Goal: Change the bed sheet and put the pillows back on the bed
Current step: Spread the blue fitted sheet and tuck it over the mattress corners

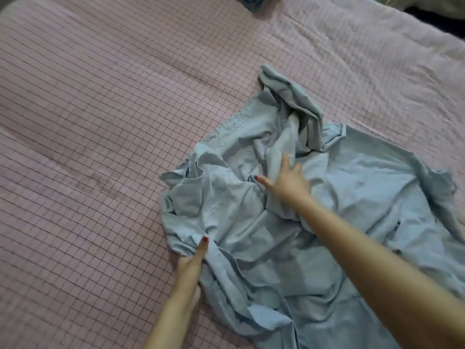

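Observation:
A crumpled light blue sheet (pixel 314 210) lies in a heap on the right half of the bed, over a pink checked sheet (pixel 100 122) that covers the mattress. My left hand (pixel 190 265) pinches the blue sheet's near left edge, with the thumb on top and the fingers tucked under the cloth. My right hand (pixel 286 181) reaches further in and rests on the bunched folds in the middle of the heap, thumb and forefinger spread. No pillow is in view.
The pink sheet stretches flat to the left and far side, with shallow creases. A bit of dark blue cloth (pixel 249 2) shows at the top edge. Pale bedding or cloth (pixel 427 3) sits past the bed's far right corner.

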